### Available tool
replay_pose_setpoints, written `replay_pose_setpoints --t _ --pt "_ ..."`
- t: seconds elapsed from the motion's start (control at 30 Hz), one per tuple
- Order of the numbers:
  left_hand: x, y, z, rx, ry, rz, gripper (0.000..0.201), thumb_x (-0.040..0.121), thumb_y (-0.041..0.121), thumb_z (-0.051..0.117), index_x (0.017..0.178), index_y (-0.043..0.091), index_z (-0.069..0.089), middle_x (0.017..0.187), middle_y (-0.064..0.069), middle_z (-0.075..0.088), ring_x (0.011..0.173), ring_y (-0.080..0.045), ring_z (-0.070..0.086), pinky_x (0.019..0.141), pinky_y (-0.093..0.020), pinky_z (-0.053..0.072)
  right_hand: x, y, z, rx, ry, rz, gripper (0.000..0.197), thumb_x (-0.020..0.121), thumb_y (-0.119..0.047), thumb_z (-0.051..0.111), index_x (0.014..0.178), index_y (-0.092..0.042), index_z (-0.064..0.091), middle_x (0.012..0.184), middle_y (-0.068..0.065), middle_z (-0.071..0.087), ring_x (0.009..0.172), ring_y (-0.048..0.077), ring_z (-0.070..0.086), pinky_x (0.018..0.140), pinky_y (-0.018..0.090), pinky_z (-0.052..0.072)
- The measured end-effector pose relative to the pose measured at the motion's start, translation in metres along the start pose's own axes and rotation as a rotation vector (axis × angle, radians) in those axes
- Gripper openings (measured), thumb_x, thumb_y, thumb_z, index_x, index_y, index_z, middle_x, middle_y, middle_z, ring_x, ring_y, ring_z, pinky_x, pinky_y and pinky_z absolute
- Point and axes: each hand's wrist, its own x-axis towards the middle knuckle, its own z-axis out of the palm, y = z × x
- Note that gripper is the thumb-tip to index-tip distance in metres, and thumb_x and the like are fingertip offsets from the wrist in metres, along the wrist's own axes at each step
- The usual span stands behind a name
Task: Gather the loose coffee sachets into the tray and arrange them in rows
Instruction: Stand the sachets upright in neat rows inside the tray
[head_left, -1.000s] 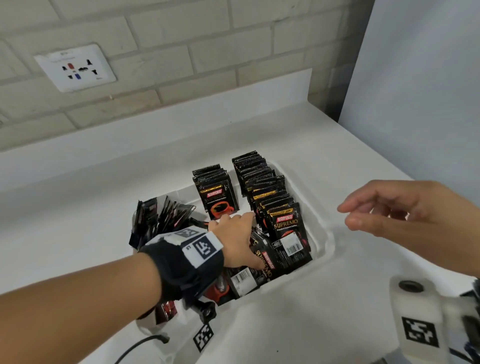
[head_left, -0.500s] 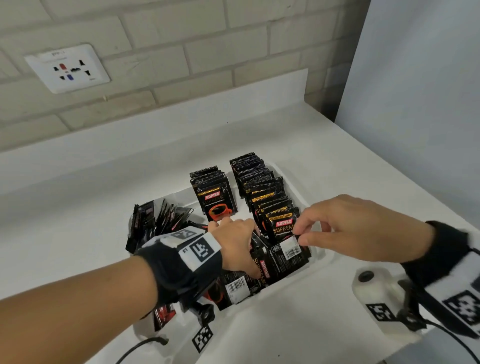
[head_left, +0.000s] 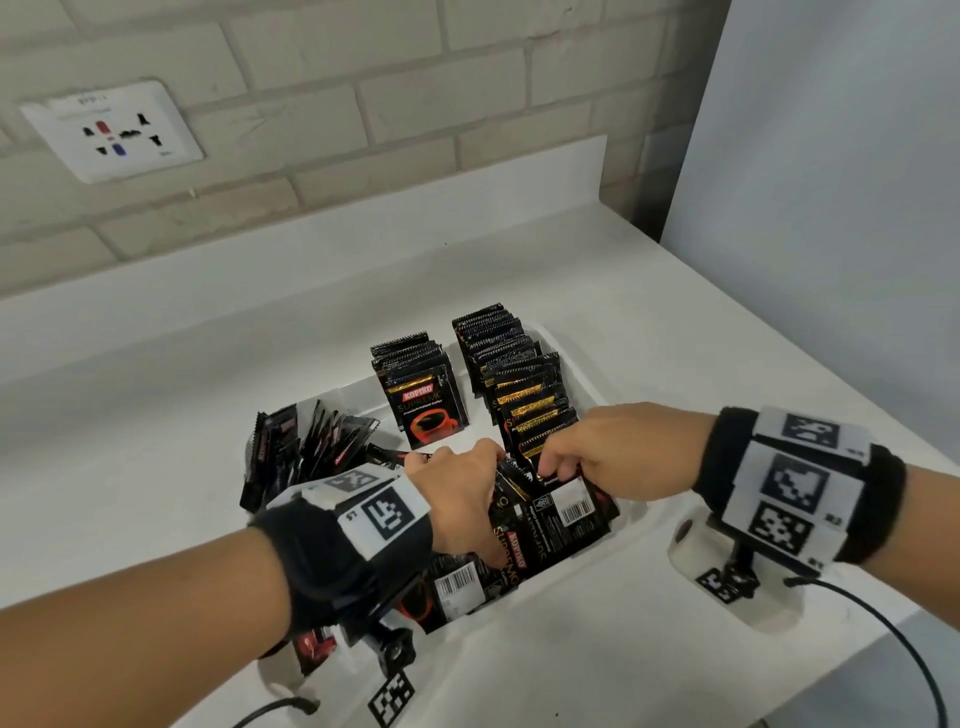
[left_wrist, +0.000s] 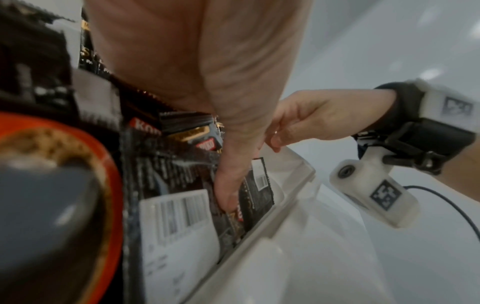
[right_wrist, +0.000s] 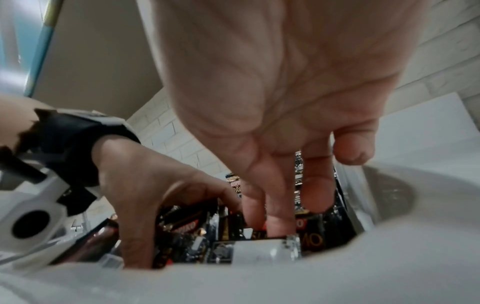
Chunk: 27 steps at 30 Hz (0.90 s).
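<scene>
Head view shows the white tray (head_left: 621, 512) on the counter, with upright rows of coffee sachets (head_left: 524, 384) at its far end and loose ones lying flat at its near end. At that near end, the left hand (head_left: 460, 501) presses straight fingers (left_wrist: 228, 191) down among the loose sachets. Beside it, the right hand (head_left: 605, 449) reaches its fingers (right_wrist: 279, 211) into the front of the right row; whether they pinch a sachet is hidden.

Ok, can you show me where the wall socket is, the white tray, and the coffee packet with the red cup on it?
wall socket (head_left: 111, 131): head view, middle of its white plate.
white tray (head_left: 589, 382): head view, bare far right rim.
coffee packet with the red cup (head_left: 427, 413): head view, printed front of the middle row's front sachet.
</scene>
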Motion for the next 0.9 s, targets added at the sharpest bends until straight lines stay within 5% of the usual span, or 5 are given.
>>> replay_pose_setpoints --t 0.2,0.27,0.37,0.53,0.9 --pt "-0.007 0.000 0.001 0.083 0.036 0.046 0.075 0.075 0.040 0.073 0.132 0.021 0.027 0.121 0.002 0.056 0.118 -0.026 0.037 0.083 -0.030 0.032 0.008 -0.003 -0.004 -0.207 -0.085 0.041 0.036 0.093 -0.007 0.033 0.114 -0.017 0.061 0.114 -0.003 0.063 0.099 0.017 0.055 0.088 0.027 0.033" --pt "-0.010 0.001 0.002 0.119 0.067 0.065 0.072 0.076 0.039 0.071 0.130 0.021 0.028 0.121 0.002 0.055 0.118 -0.026 0.040 0.078 -0.030 0.030 0.007 -0.007 -0.004 -0.303 -0.137 0.043 0.034 0.093 -0.008 0.032 0.106 -0.019 0.062 0.096 -0.005 0.061 0.082 0.016 0.049 0.093 0.032 0.030" --pt "-0.014 0.000 0.002 0.134 0.093 0.133 0.066 0.078 0.036 0.070 0.127 0.017 0.031 0.118 0.002 0.057 0.110 -0.023 0.051 0.093 -0.031 0.029 0.007 -0.011 -0.002 -0.456 -0.201 0.020 0.027 0.092 -0.008 0.036 0.073 -0.023 0.047 0.065 -0.007 0.039 0.059 0.011 0.032 0.090 0.036 0.026" --pt "-0.017 -0.005 0.006 0.098 0.145 0.255 0.059 0.078 0.029 0.070 0.124 0.017 0.035 0.115 0.000 0.057 0.102 -0.021 0.057 0.089 -0.031 0.044 0.012 -0.010 0.002 -0.494 -0.242 0.033 0.027 0.090 -0.009 0.042 0.108 -0.020 0.058 0.064 -0.009 0.039 0.059 0.006 0.031 0.084 0.036 0.022" --pt "-0.020 -0.006 0.011 0.140 0.188 0.275 0.055 0.082 0.027 0.065 0.124 0.017 0.032 0.113 -0.003 0.057 0.101 -0.023 0.056 0.080 -0.033 0.048 0.025 -0.008 0.009 -0.392 -0.164 0.103 0.014 0.087 -0.005 0.035 0.079 -0.013 0.043 0.064 -0.003 0.035 0.058 0.011 0.029 0.080 0.033 0.023"
